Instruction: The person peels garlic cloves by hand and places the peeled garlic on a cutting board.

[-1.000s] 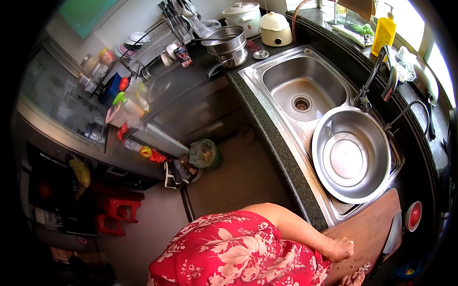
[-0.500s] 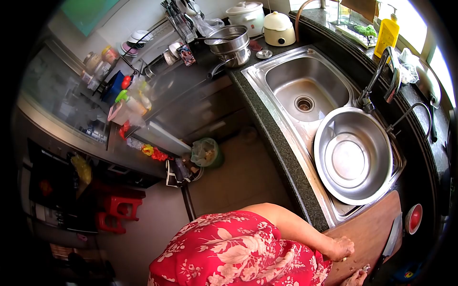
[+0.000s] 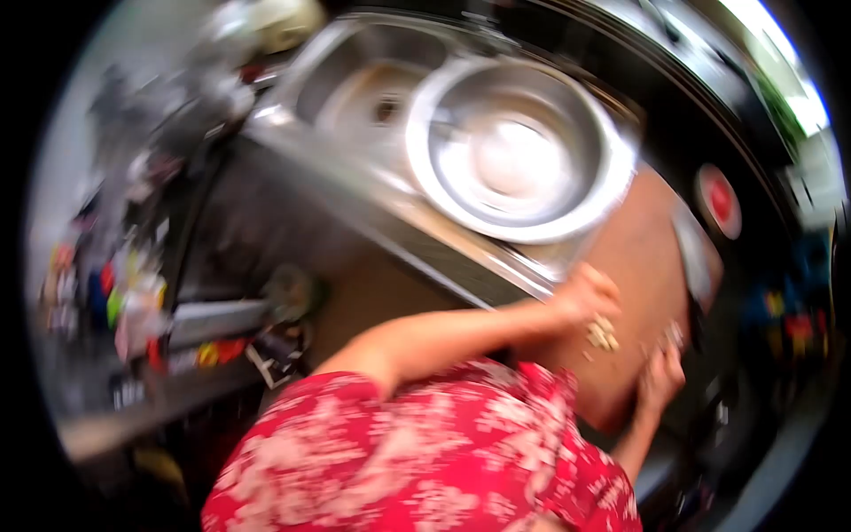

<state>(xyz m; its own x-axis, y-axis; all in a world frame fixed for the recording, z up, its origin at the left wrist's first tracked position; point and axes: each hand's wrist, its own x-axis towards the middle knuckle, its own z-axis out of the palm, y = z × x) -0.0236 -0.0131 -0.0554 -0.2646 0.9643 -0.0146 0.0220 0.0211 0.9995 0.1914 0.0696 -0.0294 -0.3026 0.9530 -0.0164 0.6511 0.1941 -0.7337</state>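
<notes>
both hands sit on the wooden cutting board (image 3: 651, 266), probably because the pale chopped bits (image 3: 603, 334) are there. left hand (image 3: 585, 297) is curled right over that little pile; right hand (image 3: 660, 377) cups the board's near edge by more scraps. whether either actually grips anything, can't tell, too blurry. knife (image 3: 696, 257) lies past them, steel bowl (image 3: 519, 151) in the sink beyond.
</notes>
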